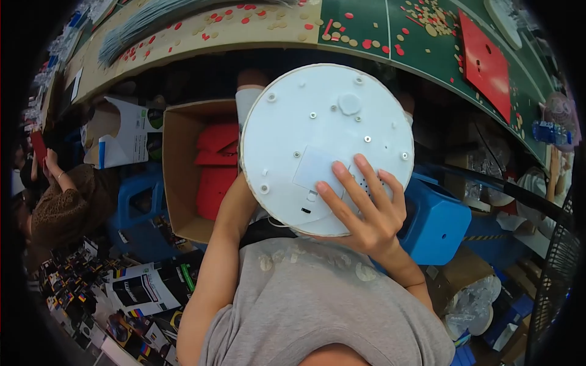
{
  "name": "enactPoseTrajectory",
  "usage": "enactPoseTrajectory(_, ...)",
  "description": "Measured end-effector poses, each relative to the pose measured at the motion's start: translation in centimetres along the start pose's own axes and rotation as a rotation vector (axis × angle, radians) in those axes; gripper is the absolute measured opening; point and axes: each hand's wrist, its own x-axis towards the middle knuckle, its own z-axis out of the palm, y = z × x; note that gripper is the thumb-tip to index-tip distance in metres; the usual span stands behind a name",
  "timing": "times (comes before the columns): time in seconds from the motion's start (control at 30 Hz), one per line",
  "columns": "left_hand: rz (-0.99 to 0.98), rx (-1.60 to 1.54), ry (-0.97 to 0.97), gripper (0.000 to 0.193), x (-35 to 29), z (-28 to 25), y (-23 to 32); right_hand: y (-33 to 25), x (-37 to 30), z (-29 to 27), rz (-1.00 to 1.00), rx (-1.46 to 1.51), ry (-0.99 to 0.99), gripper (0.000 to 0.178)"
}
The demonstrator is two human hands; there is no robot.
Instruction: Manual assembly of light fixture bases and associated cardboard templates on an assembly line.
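A large round white plastic device (281, 128) is held up in front of my chest, its flat face towards me. Screws in round recesses, a raised round knob-like boss, a pale square patch and a small black slot or switch show on it. My right hand (369, 213) is at its lower right rim, fingers spread flat over the face beside a cluster of small holes. Its thumb seems to go under the rim. My left forearm (235, 210) reaches up to the left edge; the left hand itself is hidden behind the device. A thin pale cord shows below the rim.
An open cardboard box (180, 177) with red pieces stands to the left, a blue stool (436, 219) to the right. Ahead, a table (390, 73) carries red and tan discs, grey wires and a red sheet (485, 67). Another person (67, 201) sits far left.
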Motion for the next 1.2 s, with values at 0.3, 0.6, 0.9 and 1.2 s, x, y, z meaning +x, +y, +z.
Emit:
enactPoseTrajectory(0.3,0.26,-0.161,-0.22,0.036,-7.1,-10.6,9.1,-1.3,0.5,0.6,0.111,-0.061,0.009,0.056)
enactPoseTrajectory(0.6,0.001,-0.036,-0.241,0.016,-9.3,-12.6,15.3,-0.8,-0.3,0.2,-0.022,-0.041,0.025,0.042)
enactPoseTrajectory(0.9,0.103,0.135,-0.3,0.027,-5.5,-12.0,12.6,0.7,-0.3,-0.7,0.0,-0.026,0.029,0.035)
enactPoseTrajectory(1.2,-0.557,-0.552,-0.516,0.085,-6.7,-10.7,12.2,7.9,3.2,-4.6,-0.068,0.442,-0.11,0.077)
